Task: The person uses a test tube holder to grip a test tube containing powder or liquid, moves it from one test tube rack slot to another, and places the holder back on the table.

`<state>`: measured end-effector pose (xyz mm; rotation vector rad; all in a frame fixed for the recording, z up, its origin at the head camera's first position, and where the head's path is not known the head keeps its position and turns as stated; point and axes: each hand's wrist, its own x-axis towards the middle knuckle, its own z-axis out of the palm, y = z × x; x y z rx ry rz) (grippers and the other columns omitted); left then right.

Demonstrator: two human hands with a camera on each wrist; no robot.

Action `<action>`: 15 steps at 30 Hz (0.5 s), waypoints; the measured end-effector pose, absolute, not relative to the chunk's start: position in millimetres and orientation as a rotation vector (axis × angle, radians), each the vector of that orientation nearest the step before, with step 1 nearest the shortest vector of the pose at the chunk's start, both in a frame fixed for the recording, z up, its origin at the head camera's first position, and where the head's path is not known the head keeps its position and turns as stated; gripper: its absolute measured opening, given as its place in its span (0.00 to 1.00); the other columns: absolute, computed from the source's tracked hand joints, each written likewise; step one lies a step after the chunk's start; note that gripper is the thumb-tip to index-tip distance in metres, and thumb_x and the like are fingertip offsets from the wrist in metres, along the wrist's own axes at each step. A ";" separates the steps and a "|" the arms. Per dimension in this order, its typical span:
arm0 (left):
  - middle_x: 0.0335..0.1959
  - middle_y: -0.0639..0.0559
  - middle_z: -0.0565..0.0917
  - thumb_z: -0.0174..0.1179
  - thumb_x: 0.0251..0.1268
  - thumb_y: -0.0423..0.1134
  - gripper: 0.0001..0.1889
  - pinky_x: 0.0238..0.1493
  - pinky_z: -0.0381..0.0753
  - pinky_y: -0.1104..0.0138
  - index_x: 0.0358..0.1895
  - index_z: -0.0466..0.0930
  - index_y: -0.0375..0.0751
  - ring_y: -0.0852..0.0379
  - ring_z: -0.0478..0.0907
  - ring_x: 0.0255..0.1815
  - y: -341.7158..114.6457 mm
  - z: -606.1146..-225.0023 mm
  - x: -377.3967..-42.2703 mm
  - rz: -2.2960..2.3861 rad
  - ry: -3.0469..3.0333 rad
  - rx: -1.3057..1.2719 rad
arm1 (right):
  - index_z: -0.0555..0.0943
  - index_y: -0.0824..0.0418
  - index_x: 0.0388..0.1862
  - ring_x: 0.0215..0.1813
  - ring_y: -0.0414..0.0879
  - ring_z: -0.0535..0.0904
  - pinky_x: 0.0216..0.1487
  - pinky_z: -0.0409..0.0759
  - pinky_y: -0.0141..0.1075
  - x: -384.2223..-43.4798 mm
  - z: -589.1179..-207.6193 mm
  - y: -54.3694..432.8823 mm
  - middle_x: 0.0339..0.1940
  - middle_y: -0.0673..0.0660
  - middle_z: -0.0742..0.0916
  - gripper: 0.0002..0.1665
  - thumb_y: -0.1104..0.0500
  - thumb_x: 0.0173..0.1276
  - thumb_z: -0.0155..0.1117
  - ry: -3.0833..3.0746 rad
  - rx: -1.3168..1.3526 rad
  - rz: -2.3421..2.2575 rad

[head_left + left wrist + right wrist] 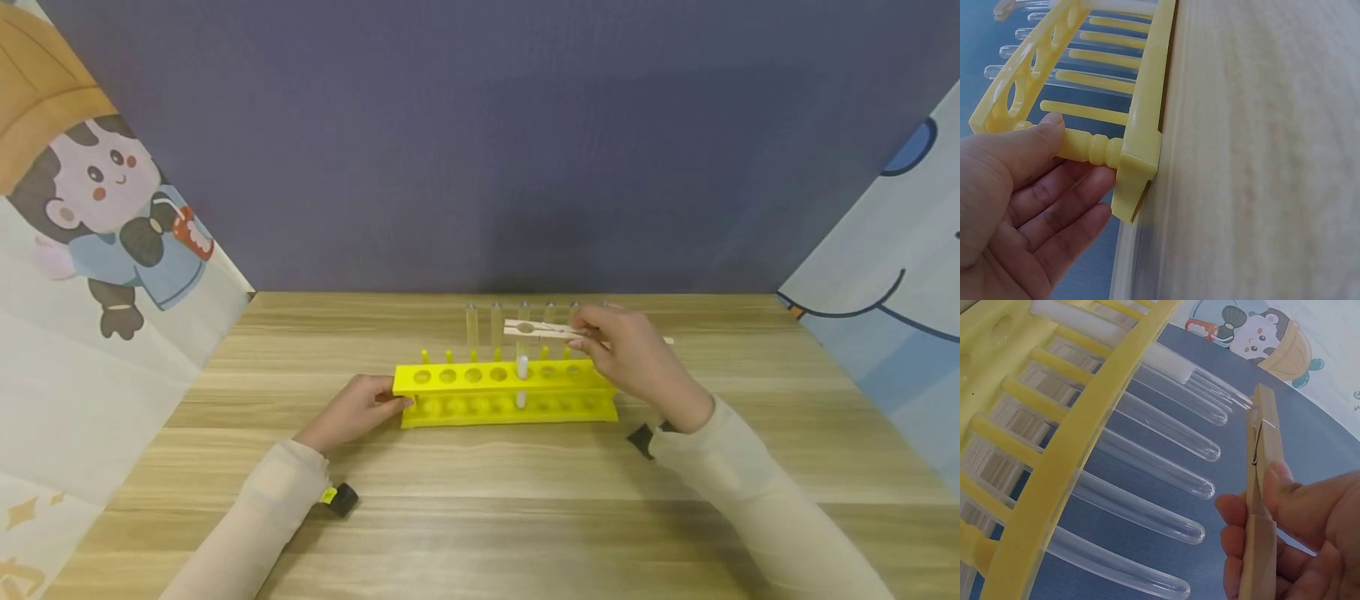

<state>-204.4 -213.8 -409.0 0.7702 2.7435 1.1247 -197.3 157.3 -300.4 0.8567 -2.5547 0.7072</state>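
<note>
A yellow test tube rack (pixel 506 379) stands on the table. My left hand (pixel 367 406) holds its left end; in the left wrist view, the thumb and fingers (pixel 1063 197) are around the end post (pixel 1079 145). My right hand (pixel 626 350) grips a wooden test tube clamp (pixel 543 330) over the rack's back. One upright tube with white contents (pixel 1169 365) sits in a front hole. Its clear upper end meets the clamp's front end in the right wrist view; whether the wood pinches it, I cannot tell. Several clear test tubes (pixel 1160 444) stand upside down on the rear pegs.
The wood-grain table (pixel 465 517) extends in front of the rack and to both sides. Behind it rises a dark blue panel (pixel 487 167). Printed cartoon sheets (pixel 45 350) flank the table left and right.
</note>
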 end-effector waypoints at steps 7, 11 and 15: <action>0.45 0.50 0.85 0.61 0.64 0.38 0.12 0.48 0.81 0.63 0.48 0.82 0.40 0.59 0.81 0.43 -213.3 -407.7 -204.3 1.115 2.763 0.783 | 0.78 0.60 0.32 0.26 0.44 0.68 0.28 0.71 0.37 -196.6 -299.0 158.2 0.25 0.51 0.80 0.08 0.66 0.57 0.70 -2.571 0.852 0.706; 0.44 0.51 0.85 0.60 0.64 0.38 0.11 0.46 0.81 0.65 0.48 0.82 0.40 0.60 0.80 0.42 -213.8 -407.6 -204.5 1.109 2.762 0.795 | 0.77 0.60 0.31 0.26 0.44 0.67 0.28 0.70 0.36 -196.2 -298.6 158.3 0.24 0.51 0.79 0.09 0.66 0.56 0.70 -2.578 0.852 0.706; 0.44 0.51 0.85 0.60 0.65 0.38 0.11 0.46 0.81 0.65 0.48 0.82 0.40 0.60 0.80 0.42 -214.3 -408.0 -204.9 1.109 2.760 0.800 | 0.78 0.60 0.32 0.26 0.43 0.67 0.28 0.70 0.36 -196.6 -299.6 158.6 0.24 0.51 0.79 0.09 0.66 0.56 0.70 -2.573 0.856 0.700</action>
